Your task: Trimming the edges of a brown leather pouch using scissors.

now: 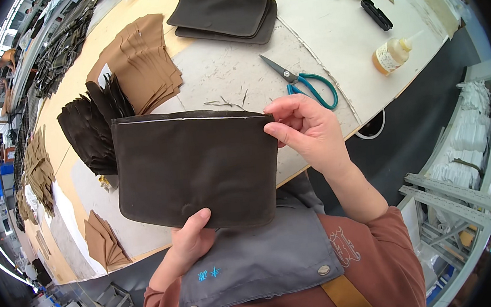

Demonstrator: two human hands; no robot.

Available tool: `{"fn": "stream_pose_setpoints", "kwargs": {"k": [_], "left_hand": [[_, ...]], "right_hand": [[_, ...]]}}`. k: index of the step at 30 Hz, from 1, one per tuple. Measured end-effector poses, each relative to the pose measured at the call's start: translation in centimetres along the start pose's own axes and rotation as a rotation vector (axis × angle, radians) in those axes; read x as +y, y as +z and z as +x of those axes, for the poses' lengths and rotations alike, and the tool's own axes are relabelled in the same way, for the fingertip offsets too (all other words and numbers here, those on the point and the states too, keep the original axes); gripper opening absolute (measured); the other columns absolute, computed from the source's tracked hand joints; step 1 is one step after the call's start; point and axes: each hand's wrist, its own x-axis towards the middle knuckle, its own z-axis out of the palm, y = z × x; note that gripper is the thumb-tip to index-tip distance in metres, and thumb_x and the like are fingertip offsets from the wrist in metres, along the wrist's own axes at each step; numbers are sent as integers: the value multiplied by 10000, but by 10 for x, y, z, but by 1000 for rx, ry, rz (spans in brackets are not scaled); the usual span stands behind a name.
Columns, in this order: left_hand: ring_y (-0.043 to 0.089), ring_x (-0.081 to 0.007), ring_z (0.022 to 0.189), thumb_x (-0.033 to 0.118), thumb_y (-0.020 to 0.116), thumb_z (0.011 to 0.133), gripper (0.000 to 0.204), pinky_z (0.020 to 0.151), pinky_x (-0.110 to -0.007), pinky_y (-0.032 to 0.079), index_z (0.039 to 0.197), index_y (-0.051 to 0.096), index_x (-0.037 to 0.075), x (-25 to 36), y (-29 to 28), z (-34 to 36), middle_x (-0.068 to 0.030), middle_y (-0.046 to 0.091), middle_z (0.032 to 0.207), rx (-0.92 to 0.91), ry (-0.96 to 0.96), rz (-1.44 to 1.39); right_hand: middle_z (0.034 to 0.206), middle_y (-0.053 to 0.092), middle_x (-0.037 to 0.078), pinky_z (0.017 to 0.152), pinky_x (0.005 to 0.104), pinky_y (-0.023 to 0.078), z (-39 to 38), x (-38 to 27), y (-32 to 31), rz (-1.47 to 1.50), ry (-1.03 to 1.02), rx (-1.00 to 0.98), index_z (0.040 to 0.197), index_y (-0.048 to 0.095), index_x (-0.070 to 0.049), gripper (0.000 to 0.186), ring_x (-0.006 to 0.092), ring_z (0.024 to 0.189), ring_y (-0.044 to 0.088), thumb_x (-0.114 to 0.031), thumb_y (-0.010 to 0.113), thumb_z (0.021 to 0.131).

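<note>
From where I stand, the flat dark piece [195, 169] is held up over the near edge of the table [328, 31], its lower part in front of the person's grey apron [265, 253]. A pale line runs just below its top edge, and its bottom corners are rounded. The left grip [193, 238] grasps it at the bottom edge, thumb pressed on the front and fingers out of sight. The right grip [307, 128] pinches its upper right corner between thumb and fingers.

Just beyond that right grip lie scissors [289, 76] with teal handles, near some dark thread scraps [227, 103]. Left of the piece sits a bundle of dark strips [88, 131], with a fanned stack of brown pieces [140, 61] behind it. At the far side rest more dark pieces [222, 8], overlapping; over to the right stands a bottle [392, 56] of amber liquid.
</note>
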Motion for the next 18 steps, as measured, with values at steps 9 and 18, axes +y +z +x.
{"fn": "stream_pose_setpoints", "kwargs": {"k": [9,18], "left_hand": [[445,-279,1248,133,594,819,555,1038,-448,368,1337,405,68,-9,-33,-11,-121,457,1342,-4,-83,129],[378,-257,1305,813,205,804,1021,1059,-401,332,1434,260,12,-40,-90,-31,-127,360,1445,93,346,-104]], "right_hand": [[805,610,-3,547,188,487,1,4,-2,-58,76,53,915,594,-39,102,42,649,591,-65,663,844],[780,594,4,574,201,480,10,28,-5,-148,385,-311,902,572,-23,75,53,668,578,-63,621,862]]}}
